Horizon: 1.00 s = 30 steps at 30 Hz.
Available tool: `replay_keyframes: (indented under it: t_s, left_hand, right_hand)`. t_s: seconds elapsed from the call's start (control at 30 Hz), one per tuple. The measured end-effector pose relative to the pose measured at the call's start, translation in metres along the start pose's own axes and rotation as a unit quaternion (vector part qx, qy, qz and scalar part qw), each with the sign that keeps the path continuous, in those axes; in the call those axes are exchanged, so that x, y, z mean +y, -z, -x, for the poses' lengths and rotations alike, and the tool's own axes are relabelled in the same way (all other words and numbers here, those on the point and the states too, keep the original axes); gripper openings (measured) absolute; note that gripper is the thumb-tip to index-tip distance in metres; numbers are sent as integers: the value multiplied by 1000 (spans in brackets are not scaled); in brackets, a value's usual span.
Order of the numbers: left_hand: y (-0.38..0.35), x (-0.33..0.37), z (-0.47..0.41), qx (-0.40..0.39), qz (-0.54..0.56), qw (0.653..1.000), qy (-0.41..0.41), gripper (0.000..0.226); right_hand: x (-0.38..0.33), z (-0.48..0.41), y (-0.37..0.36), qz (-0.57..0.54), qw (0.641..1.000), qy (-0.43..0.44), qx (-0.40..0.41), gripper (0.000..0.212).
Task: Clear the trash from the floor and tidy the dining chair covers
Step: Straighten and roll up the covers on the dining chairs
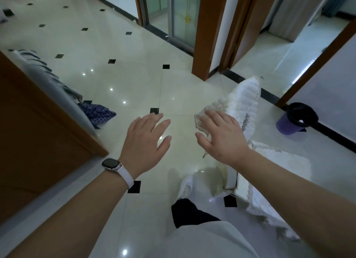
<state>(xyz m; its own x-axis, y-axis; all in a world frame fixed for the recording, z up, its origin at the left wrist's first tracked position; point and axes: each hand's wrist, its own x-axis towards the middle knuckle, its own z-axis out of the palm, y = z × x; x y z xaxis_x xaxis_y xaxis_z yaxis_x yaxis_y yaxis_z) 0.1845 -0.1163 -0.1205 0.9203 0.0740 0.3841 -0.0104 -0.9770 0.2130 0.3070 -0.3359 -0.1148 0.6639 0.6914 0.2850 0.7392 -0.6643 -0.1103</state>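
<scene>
Above the tiled floor (134, 80), left hand (143, 140) spread empty; right hand (221, 136) grips crumpled plastic (200, 121).

We cannot tell whether our right hand (221, 134) grips the crinkled clear plastic (200, 122) under its fingers; its palm side is hidden. At nine o'clock the wooden table (28, 122) runs off the left edge. At four o'clock our right forearm hides part of the white quilted chair cover (246, 103). The bin (294, 121) at three o'clock hides its contents.
</scene>
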Motion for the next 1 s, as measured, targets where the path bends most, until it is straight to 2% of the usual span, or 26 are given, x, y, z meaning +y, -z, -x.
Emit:
replay_keyframes:
  t_s: [0.27,0.4,0.53,0.8,1.0]
  left_hand:
    - [-47,-49,-125,-41,0,998,-40,43]
    - [-66,-65,-195,-49,0,996,-77,42]
    - [-82,-69,-260,-41,14,993,-114,42]
    - [-123,-64,-352,-63,58,974,-210,42]
    - [-173,-61,-415,-108,112,936,-317,43]
  right_hand:
    - [54,-113,-54,-35,998,-59,-1,50]
    - [90,-163,-61,-32,995,-90,3,49]
    - [125,-198,-58,-13,992,-123,-30,49]
    - [163,-213,-59,7,979,-202,-26,49]
    - [176,-211,-78,48,954,-294,30,48]
